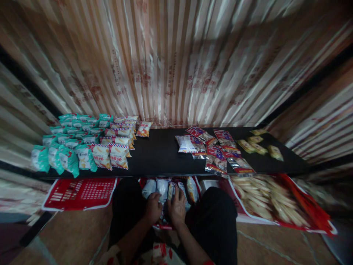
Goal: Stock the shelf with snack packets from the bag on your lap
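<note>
Both hands are down in a red basket (164,227) between my knees, among several snack packets. My left hand (153,209) is at the basket's left side with its fingers curled in, beside a silvery-white packet (162,187); what its fingertips hold, if anything, is hidden. My right hand (177,207) lies over the packets with fingers stretched and apart, touching a small yellowish packet (171,189). To its right a white-and-orange packet (192,189) leans against the basket wall. The lower packets are dark and partly covered by my hands.
A black table (154,158) carries rows of teal packets (66,158), striped cream packets (118,156), red-and-purple packets (216,159), a white packet (185,144) and yellow packets (257,147). Below are a red basket (79,191) at left and a bin of long pale packets (264,197) at right.
</note>
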Available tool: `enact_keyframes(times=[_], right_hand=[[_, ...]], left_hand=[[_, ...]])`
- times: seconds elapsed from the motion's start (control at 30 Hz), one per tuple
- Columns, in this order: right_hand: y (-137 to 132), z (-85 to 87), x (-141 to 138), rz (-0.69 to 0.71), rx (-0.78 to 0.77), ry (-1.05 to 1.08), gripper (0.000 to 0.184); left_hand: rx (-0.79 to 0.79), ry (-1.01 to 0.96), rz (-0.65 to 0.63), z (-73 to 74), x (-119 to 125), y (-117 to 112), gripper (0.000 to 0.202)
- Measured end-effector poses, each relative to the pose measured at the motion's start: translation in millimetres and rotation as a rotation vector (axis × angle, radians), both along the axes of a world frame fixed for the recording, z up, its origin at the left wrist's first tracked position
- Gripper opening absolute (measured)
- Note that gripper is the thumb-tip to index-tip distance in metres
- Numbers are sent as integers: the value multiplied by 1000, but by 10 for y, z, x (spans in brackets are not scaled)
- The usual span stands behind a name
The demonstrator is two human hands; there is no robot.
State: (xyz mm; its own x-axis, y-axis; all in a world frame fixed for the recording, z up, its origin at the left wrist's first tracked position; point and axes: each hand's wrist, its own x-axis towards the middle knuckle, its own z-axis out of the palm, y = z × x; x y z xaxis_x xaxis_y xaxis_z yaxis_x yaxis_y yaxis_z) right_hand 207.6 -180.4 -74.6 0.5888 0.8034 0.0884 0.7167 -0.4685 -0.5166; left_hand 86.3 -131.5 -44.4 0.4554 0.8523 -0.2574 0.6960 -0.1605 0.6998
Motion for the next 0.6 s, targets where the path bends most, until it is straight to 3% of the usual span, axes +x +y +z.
enact_keyframes(times=[0.1,0.2,0.4,0.6], right_hand=[[16,-98,18,-66,-11,65,65],[44,-149,27,-43,50,97,59],[1,-44,-122,49,147,99,54],[-92,72,-309,168,194,137,55]], left_hand=[[-139,-232,112,-12,-1,-31,37],[-297,-377,218,-48,12,-48,28],[-537,-485,307,-101,53,-66,53],[-743,-711,392,91,18,-120,57]])
